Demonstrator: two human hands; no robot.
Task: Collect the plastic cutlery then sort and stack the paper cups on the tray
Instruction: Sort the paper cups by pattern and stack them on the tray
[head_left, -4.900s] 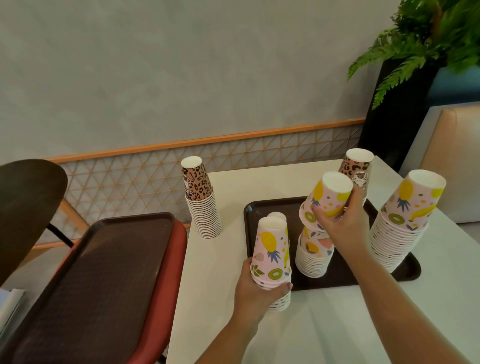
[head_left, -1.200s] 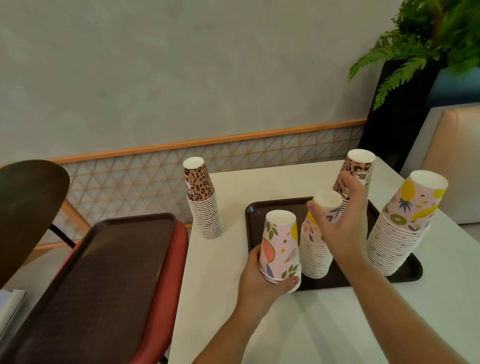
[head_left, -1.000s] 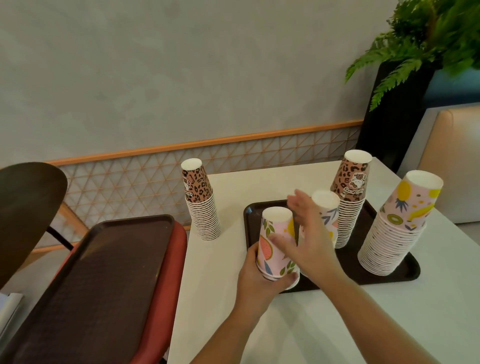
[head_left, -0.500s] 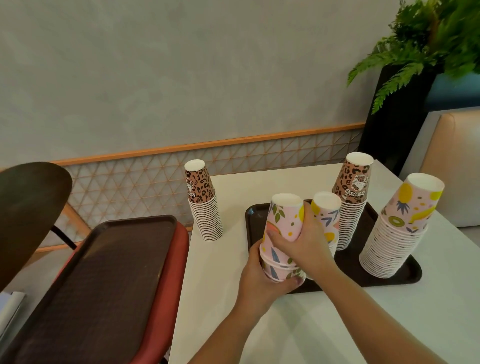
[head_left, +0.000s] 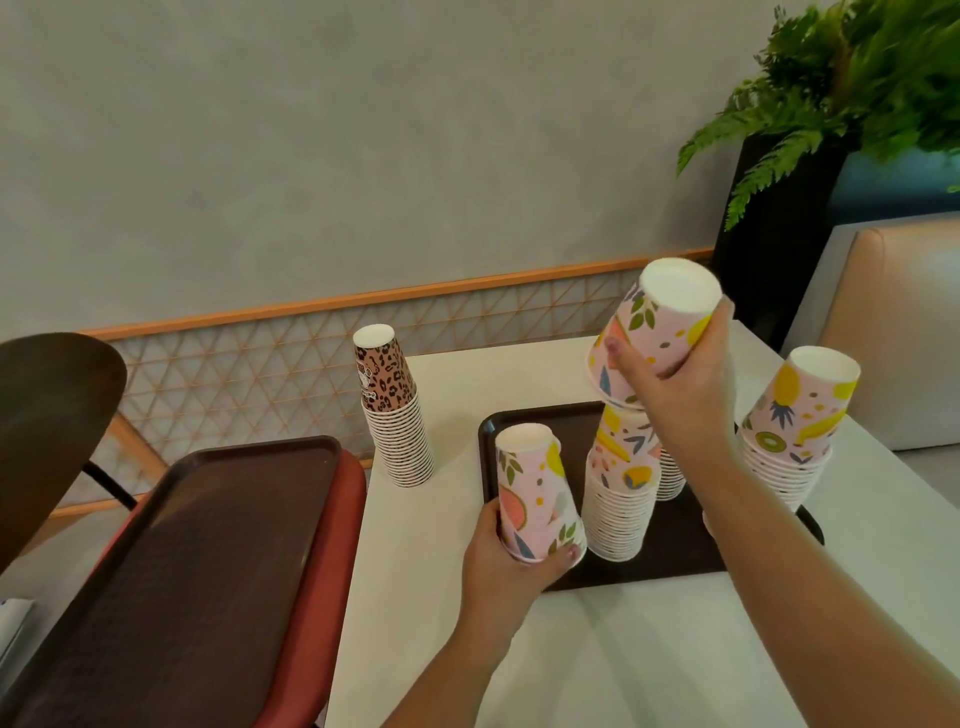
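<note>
Four stacks of upside-down paper cups are standing so far, so we're well into the sorting part. On the brown tray (head_left: 540, 415) we've got the middle fruit stack (head_left: 621, 499), a stack behind it (head_left: 670, 475) mostly hidden by our arm so we can't tell its print, and a pineapple-and-kiwi stack (head_left: 789, 436) at the right end, which looks like it sits on the tray's edge. The leopard-print stack (head_left: 395, 415) is off the tray, on the white table (head_left: 597, 649) to its left, well apart from the others.

Our right hand (head_left: 680, 374) is wrapped around a pink fruit cup (head_left: 649, 332), tilted and held in the air just above the middle fruit stack, not touching it. Our left hand (head_left: 509, 561) grips the bottom of a small bunch of pink cups (head_left: 535, 493) at the near-left corner of the tray; hard to tell if it's resting on the tray or lifted a bit.

What's left, as far as we can judge: drop the raised cup onto the matching stack, work through the handful in the left hand, and probably move the leopard stack onto the tray. No plastic cutlery shows anywhere, so our guess is that part's done, but we can't confirm it. A second empty tray (head_left: 182, 571) sits on the red chair (head_left: 332, 571) to the left.
</note>
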